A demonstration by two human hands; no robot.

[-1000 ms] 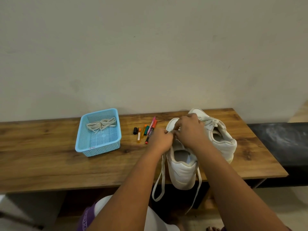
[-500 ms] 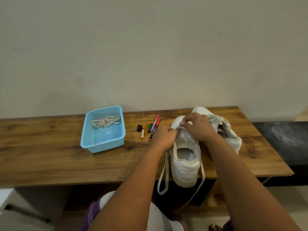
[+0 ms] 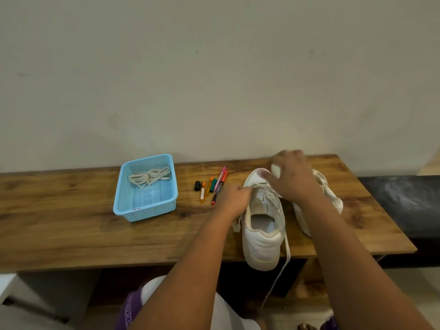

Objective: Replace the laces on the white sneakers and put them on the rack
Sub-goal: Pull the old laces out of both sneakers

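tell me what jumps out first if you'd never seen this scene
Two hands work on a white sneaker at the right end of the wooden table: the left hand pinches its lace at the eyelets, the right hand reaches over its toe. To the left sits a blue basket holding spare laces, with a few markers lying between basket and shoe.

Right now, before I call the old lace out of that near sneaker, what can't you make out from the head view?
- Far sneaker: mostly behind the right hand and forearm; its lacing is unreadable.
- Right hand: motion-blurred; grip unclear.
- Near sneaker: the left hand covers its left eyelets.
- Loose lace end: drops below the table edge into shadow.
- Blue basket: red label too small.
- Rack: not in view.
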